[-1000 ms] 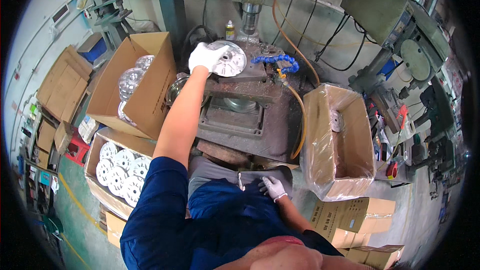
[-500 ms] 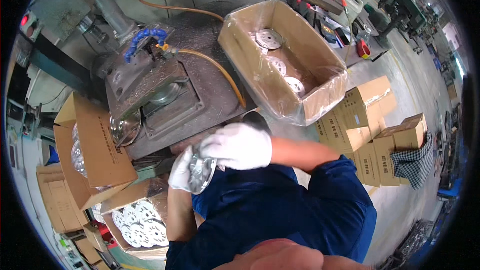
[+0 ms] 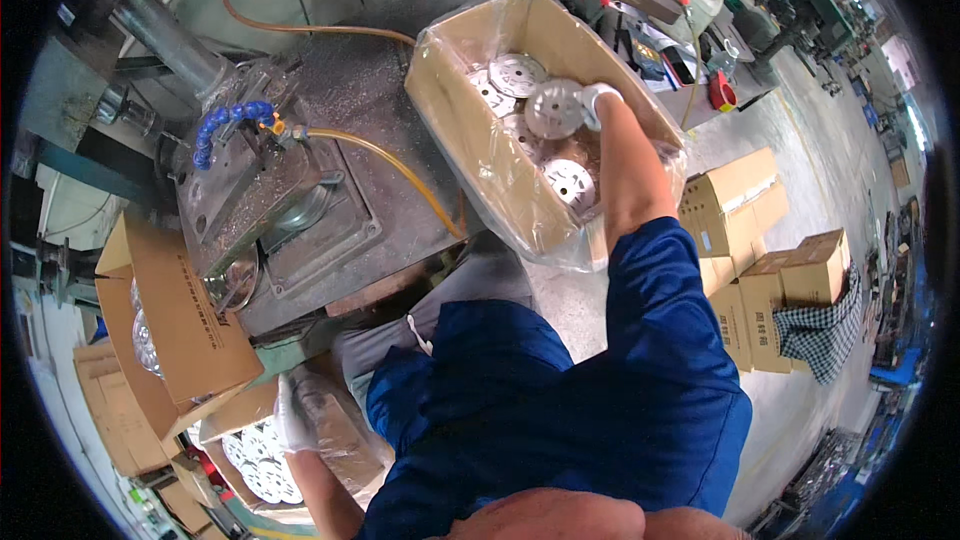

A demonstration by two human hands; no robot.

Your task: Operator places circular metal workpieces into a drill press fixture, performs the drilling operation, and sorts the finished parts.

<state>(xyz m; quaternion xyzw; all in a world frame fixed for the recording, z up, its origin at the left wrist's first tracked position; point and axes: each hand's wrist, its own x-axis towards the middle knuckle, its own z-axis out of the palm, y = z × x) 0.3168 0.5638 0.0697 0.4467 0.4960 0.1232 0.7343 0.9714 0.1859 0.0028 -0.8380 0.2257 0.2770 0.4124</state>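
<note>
My gloved right hand point(image 3: 598, 104) is inside the plastic-lined cardboard box point(image 3: 630, 147). It grips a round metal disc point(image 3: 554, 110) by its right edge, above other discs lying in the box. One loose disc point(image 3: 570, 184) lies at the box's near end, and another disc point(image 3: 517, 75) lies at its far end. Down at the lower left, my gloved left hand point(image 3: 293, 418) holds nothing, its fingers stretched out. It hovers at or over the right part of a second open carton, beside rows of white-looking discs point(image 3: 258, 455); whether it touches them I cannot tell.
A machine with a metal fixture point(image 3: 290, 215), a blue segmented hose point(image 3: 232, 118) and scattered shavings stands at the left. A tilted carton point(image 3: 205, 325) with shiny parts leans beside it. Stacked cartons point(image 3: 745, 200) and a checked cloth point(image 3: 822, 330) are at the right.
Both hands were together over my lap on a shiny metal disc. My right hand has carried a disc up and right into the lined box; my left has let go and dropped lower left.
</note>
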